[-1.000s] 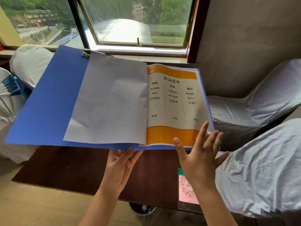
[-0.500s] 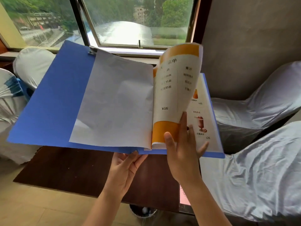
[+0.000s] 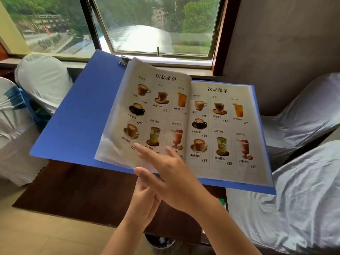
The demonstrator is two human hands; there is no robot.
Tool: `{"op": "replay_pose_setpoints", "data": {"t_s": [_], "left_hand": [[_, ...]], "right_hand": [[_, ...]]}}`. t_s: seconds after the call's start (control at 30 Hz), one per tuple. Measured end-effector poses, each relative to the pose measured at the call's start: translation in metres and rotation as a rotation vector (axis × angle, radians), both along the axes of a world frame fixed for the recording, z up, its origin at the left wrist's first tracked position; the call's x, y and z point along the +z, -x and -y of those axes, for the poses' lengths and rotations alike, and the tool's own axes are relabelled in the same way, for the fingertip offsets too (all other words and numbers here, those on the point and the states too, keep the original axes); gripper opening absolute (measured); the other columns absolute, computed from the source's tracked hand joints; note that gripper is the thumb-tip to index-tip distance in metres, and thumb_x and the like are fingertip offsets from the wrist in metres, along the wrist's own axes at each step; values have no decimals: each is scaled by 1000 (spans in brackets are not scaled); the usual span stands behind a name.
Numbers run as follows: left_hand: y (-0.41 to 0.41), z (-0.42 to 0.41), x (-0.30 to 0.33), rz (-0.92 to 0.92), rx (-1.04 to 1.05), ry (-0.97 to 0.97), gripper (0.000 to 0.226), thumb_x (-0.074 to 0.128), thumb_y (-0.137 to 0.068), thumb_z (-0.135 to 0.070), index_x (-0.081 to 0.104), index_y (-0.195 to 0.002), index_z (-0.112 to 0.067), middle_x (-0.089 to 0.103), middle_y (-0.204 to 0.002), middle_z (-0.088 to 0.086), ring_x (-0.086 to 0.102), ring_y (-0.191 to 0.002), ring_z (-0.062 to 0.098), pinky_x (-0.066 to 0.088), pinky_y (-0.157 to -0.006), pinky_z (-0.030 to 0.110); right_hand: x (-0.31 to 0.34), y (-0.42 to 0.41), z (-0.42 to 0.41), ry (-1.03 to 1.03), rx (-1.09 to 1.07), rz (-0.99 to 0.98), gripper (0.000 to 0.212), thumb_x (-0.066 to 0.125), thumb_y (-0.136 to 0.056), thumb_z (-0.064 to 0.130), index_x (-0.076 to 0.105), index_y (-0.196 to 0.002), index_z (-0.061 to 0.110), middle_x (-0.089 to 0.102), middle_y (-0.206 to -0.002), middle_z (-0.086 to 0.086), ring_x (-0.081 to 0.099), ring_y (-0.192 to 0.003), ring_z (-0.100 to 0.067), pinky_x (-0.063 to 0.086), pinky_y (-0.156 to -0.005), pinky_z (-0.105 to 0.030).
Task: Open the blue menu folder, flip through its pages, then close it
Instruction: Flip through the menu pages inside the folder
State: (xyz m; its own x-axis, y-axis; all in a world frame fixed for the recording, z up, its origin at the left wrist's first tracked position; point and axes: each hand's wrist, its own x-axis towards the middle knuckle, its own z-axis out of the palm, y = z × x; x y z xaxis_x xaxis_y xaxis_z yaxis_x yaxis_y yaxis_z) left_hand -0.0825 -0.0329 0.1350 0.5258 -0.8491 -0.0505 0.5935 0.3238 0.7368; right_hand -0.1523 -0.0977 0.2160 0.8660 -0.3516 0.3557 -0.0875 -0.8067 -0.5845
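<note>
The blue menu folder (image 3: 77, 115) lies open; the right hand (image 3: 165, 173), fingers spread, presses a page (image 3: 147, 111) (drinks pictured); left hand (image 3: 145, 201) supports underneath, grip unclear.

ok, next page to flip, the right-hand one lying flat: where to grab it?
Take the right-hand page at its lower right corner, coming in from the right with the right hand. It lies flat and is bound at the spine, so only that outer edge lifts free.

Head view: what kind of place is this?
Probably a cafe or restaurant dining room: an open blue menu folder showing priced drinks, cloth-covered chairs around a dark wooden table, beside a window.
</note>
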Motion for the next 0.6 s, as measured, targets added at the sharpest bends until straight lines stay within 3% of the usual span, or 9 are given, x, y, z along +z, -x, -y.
{"op": "replay_pose_setpoints", "data": {"t_s": [0.1, 0.2, 0.27, 0.3, 0.33, 0.4, 0.5, 0.53, 0.6], "left_hand": [[-5, 4, -4, -51, 0, 7, 47, 50, -81, 0, 43, -127, -2, 70, -100, 20, 69, -92, 31, 60, -71, 37], [-11, 8, -4, -112, 12, 27, 47, 51, -74, 10, 53, -115, -12, 73, -102, 13, 68, -96, 30, 59, -72, 36], [-13, 8, -5, -117, 23, 19, 45, 52, -73, 10, 57, -110, -15, 73, -104, 12, 68, -98, 30, 59, -75, 38], [-15, 8, -6, -124, 26, 20, 45, 53, -73, 10, 58, -109, -16, 72, -105, 12, 67, -99, 31, 59, -75, 38], [-16, 8, -7, -135, 23, 25, 45, 53, -73, 10, 59, -109, -17, 72, -105, 12, 67, -100, 31, 59, -74, 38], [-19, 9, -7, -147, 18, 36, 47, 52, -73, 11, 57, -110, -17, 72, -105, 11, 67, -101, 30, 59, -73, 37], [-23, 10, -7, -149, 16, 47, 51, 51, -72, 11, 55, -113, -18, 72, -106, 11, 67, -101, 29, 59, -71, 34], [-24, 10, -7, -147, 15, 52, 51, 51, -72, 11, 54, -114, -19, 72, -106, 10, 66, -102, 29, 59, -70, 34], [-26, 8, -9, -143, 6, 63, 51, 51, -73, 10, 56, -113, -20, 72, -107, 10, 66, -102, 28, 59, -70, 33]], "right_hand": [[9, 23, 6, -126, -47, 145, 45, 38, -92, 38, 43, -135, 23, 66, -119, 2, 60, -107, -2, 47, -90, -13], [12, 56, 35, -52, -315, 317, 30, 41, -92, 29, 49, -122, 26, 66, -103, 9, 61, -87, 9, 49, -68, -4], [7, 85, 58, 57, -524, 372, 27, 45, -95, 25, 54, -119, 19, 65, -103, 3, 61, -87, 0, 55, -68, -15], [3, 99, 68, 110, -645, 356, 29, 47, -93, 23, 55, -120, 14, 64, -108, -4, 58, -95, -7, 56, -74, -28], [-2, 112, 78, 158, -773, 297, 36, 49, -90, 24, 54, -123, 10, 61, -117, -12, 54, -105, -18, 52, -82, -40], [-13, 136, 96, 144, -926, 175, 51, 55, -85, 29, 46, -132, 11, 46, -136, -21, 41, -123, -33, 39, -94, -45], [-18, 153, 109, -498, -790, 214, 67, 62, -86, 20, 27, -143, 28, 42, -142, -15, 48, -122, -29, 48, -86, -40], [-20, 155, 111, -704, -720, 238, 70, 60, -85, 17, 24, -143, 33, 51, -134, -12, 55, -114, -27, 53, -79, -36], [-25, 158, 115, -858, -623, 223, 65, 58, -85, 16, 29, -141, 32, 70, -108, -3, 66, -99, -24, 60, -69, -32]]}}
